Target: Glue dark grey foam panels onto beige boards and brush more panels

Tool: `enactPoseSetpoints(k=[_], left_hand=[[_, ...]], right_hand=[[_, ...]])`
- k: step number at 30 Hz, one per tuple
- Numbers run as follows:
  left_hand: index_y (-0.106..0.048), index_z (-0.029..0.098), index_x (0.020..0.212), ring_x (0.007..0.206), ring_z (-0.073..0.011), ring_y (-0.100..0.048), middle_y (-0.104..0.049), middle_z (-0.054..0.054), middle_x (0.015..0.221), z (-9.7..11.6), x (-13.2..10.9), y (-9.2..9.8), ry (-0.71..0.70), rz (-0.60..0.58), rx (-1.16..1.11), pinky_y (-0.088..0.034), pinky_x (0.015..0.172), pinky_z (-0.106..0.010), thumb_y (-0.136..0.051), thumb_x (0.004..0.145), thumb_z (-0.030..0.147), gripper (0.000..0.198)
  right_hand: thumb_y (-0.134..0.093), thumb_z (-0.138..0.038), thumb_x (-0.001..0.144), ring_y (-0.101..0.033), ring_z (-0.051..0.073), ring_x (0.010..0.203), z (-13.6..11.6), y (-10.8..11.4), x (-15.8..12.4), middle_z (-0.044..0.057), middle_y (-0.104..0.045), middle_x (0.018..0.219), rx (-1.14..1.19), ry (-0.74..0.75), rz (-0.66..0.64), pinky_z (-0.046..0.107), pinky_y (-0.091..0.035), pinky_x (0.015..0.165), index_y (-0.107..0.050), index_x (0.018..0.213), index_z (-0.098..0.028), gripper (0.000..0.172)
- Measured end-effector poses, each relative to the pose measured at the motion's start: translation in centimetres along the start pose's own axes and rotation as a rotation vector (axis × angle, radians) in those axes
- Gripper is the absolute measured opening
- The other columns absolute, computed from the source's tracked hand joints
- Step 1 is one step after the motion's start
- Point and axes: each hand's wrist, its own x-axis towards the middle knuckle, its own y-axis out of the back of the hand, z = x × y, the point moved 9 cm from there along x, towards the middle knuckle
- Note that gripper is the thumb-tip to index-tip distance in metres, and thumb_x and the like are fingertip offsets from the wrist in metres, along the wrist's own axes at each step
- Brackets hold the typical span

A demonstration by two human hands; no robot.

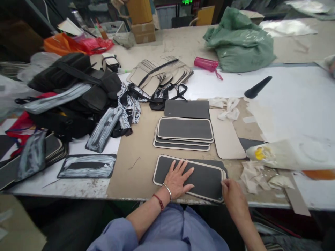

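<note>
My left hand (179, 179) lies flat with fingers spread on a dark rectangular panel with a pale border (204, 179) at the near edge of the table. My right hand (233, 198) pinches the right end of that panel, fingers curled at its corner. More such panels lie under it. A stack of like panels (184, 132) sits just beyond, with a plain dark sheet (187, 108) behind it and a beige board (226, 136) to its right.
Black bags and straps (70, 94) pile up at left, beside glue-smeared pieces (87, 166). Fanned beige pieces (159, 75) lie further back, with a pink bottle (206, 63) and a green bag (239, 42). Crumpled paper scraps (252, 176) and a yellow-stained wrapper (277, 153) lie at right.
</note>
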Motion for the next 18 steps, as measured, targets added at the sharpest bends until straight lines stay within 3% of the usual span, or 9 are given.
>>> enactPoseSetpoints(k=[4,8,12,18], left_hand=[[-0.028,0.030,0.134,0.133,-0.0252,-0.015,-0.024,-0.010,0.144,0.1,0.1,-0.1,-0.009,-0.009,0.020,-0.012,0.106,-0.051,-0.036,0.081,0.058,0.060],[-0.029,0.029,0.133,0.133,-0.0246,-0.015,-0.023,-0.009,0.144,0.0,0.1,-0.3,-0.004,-0.009,0.041,-0.011,0.106,-0.050,-0.038,0.080,0.057,0.060],[-0.028,0.029,0.134,0.134,-0.0243,-0.013,-0.023,-0.008,0.145,0.0,0.3,-0.8,0.006,-0.026,0.046,-0.010,0.106,-0.051,-0.037,0.080,0.058,0.061],[-0.020,0.017,0.137,0.134,-0.0234,-0.015,-0.024,-0.011,0.144,-1.3,-0.3,-0.5,0.049,0.022,0.074,-0.012,0.108,-0.048,-0.034,0.080,0.061,0.073]], right_hand=[[-0.030,-0.040,0.087,-0.048,0.030,0.102,-4.5,1.0,0.4,0.021,-0.054,0.108,-0.157,0.214,0.138,0.042,-0.040,0.083,-0.050,0.109,-0.007,0.044],[-0.033,-0.039,0.087,-0.024,0.030,0.127,-8.1,-1.6,0.7,0.020,-0.036,0.134,-0.153,0.410,0.086,0.048,-0.027,0.099,-0.035,0.129,-0.007,0.052],[-0.036,-0.037,0.086,-0.019,0.028,0.130,-8.1,-3.6,0.9,0.017,-0.032,0.138,-0.147,0.424,0.036,0.048,-0.020,0.102,-0.028,0.134,-0.009,0.056],[-0.037,-0.038,0.086,-0.019,0.027,0.130,-7.6,-3.5,0.7,0.015,-0.031,0.139,-0.154,0.419,0.051,0.048,-0.020,0.103,-0.027,0.136,-0.010,0.057]])
